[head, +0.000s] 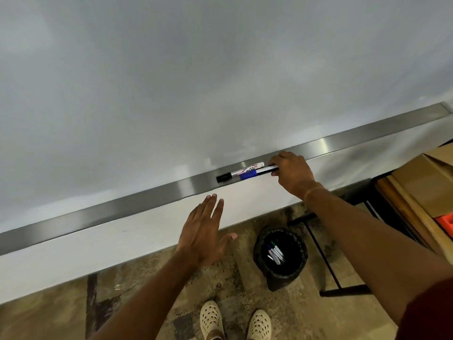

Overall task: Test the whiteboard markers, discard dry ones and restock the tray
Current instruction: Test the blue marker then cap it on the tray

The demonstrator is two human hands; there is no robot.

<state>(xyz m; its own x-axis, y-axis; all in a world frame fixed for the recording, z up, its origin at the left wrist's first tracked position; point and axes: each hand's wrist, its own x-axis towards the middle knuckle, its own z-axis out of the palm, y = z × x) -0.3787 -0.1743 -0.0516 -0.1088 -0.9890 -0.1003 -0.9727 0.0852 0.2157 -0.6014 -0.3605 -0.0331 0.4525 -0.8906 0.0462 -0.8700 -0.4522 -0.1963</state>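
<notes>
A long metal tray [137, 204] runs under the blank whiteboard [196, 82]. In the tray lies a black-capped marker [241, 172], and a blue-capped marker [255, 174] sits right beside it. My right hand [291, 175] grips the blue-capped marker's right end at the tray. Below the tray my left hand [203, 231] hovers with fingers straight and spread, holding nothing. A black bin [280, 256] on the floor holds several markers.
A black metal stand [328, 266] rises right of the bin. Cardboard boxes [421, 182] and an orange object [447, 223] are stacked at the far right. My two white shoes [235, 322] stand on the mottled floor beneath the board.
</notes>
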